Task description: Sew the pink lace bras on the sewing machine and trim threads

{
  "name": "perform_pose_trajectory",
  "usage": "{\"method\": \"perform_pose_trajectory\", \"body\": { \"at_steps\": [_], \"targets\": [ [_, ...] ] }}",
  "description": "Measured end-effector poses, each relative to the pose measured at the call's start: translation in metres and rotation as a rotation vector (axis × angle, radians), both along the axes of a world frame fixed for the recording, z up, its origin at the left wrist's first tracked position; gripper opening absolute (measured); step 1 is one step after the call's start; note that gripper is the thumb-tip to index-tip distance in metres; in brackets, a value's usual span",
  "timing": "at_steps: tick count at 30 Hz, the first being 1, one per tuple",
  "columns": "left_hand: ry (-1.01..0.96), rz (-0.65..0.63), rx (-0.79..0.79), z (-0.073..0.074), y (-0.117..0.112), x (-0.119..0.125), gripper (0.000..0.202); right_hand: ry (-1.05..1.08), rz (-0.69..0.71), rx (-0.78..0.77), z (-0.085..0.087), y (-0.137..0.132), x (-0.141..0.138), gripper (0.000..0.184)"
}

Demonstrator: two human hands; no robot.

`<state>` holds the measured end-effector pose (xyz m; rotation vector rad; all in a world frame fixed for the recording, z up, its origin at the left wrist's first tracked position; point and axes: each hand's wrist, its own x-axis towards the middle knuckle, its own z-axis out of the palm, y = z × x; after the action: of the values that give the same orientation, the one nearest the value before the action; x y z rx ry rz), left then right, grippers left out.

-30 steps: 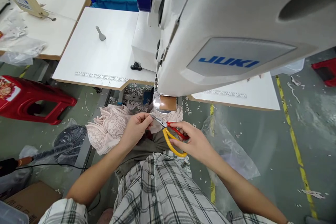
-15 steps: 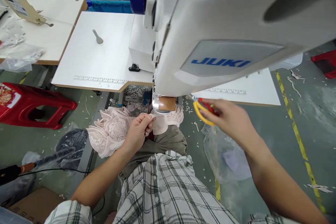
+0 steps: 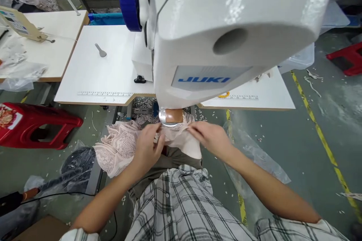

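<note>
A pale pink lace garment [image 3: 120, 145] hangs from under the head of a white JUKI sewing machine [image 3: 215, 34] down over my lap. My left hand [image 3: 149, 147] pinches the lace just below the machine's brown-banded cylinder arm [image 3: 171, 116]. On the other side of that arm my right hand [image 3: 212, 137] grips the smooth pink edge of the same garment. The yellow-handled scissors [image 3: 224, 94] lie on the white table at the right, mostly hidden by the machine head.
A white sewing table [image 3: 104, 71] with a printed ruler along its front edge lies behind the machine. A red plastic stool [image 3: 36, 124] stands at the left, another at the far right. Clear plastic bags [image 3: 254, 158] and fabric scraps lie on the floor.
My right hand carried the scissors up to the table at the right, left them there, and came back to grip the pink garment. My left hand kept its hold on the lace.
</note>
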<state>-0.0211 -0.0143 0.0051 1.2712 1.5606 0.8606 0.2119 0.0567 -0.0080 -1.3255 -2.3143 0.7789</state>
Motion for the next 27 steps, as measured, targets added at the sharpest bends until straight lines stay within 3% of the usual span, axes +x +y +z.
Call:
{"method": "perform_pose_trajectory", "body": {
  "at_steps": [2,4,5,7,10,13,17,19,20,22,25,27],
  "targets": [
    [-0.106,0.063,0.012,-0.021,-0.012,0.009,0.038,0.196,-0.280,-0.202,-0.002,0.003,0.008,0.026],
    [-0.487,-0.064,-0.195,-0.039,-0.022,0.026,0.071,0.537,-0.428,-0.519,-0.004,-0.004,0.004,0.032],
    [-0.702,-0.107,-0.304,-0.044,-0.026,0.037,0.087,0.703,-0.451,-0.701,-0.004,-0.011,-0.002,0.033],
    [-1.023,-0.065,-0.386,-0.047,-0.034,0.056,0.106,0.936,-0.416,-1.033,-0.001,-0.027,-0.016,0.034],
    [-1.101,0.071,-0.198,-0.034,-0.048,0.065,0.109,1.059,-0.294,-1.224,0.015,-0.044,-0.030,0.034],
    [-0.793,-0.021,0.128,-0.018,-0.056,0.047,0.101,1.002,-0.182,-1.043,0.039,-0.039,-0.031,0.033],
    [-0.102,-0.183,0.605,-0.006,-0.033,0.019,0.095,0.684,-0.143,-0.364,0.051,-0.004,-0.035,0.019],
    [0.242,-0.216,0.642,-0.003,-0.015,0.014,0.092,0.567,-0.207,-0.108,0.044,0.013,-0.043,0.011],
    [0.387,-0.228,0.608,-0.001,-0.007,0.013,0.089,0.555,-0.241,-0.062,0.038,0.021,-0.046,0.008],
    [0.604,-0.256,0.525,0.003,0.004,0.013,0.079,0.628,-0.273,-0.139,0.027,0.031,-0.052,0.008],
    [0.781,-0.294,0.503,0.007,0.008,0.013,0.068,0.788,-0.257,-0.388,0.019,0.042,-0.055,0.015],
    [0.836,-0.306,0.496,0.010,0.008,0.011,0.065,0.789,-0.251,-0.407,0.020,0.049,-0.055,0.015]
  ]
}}
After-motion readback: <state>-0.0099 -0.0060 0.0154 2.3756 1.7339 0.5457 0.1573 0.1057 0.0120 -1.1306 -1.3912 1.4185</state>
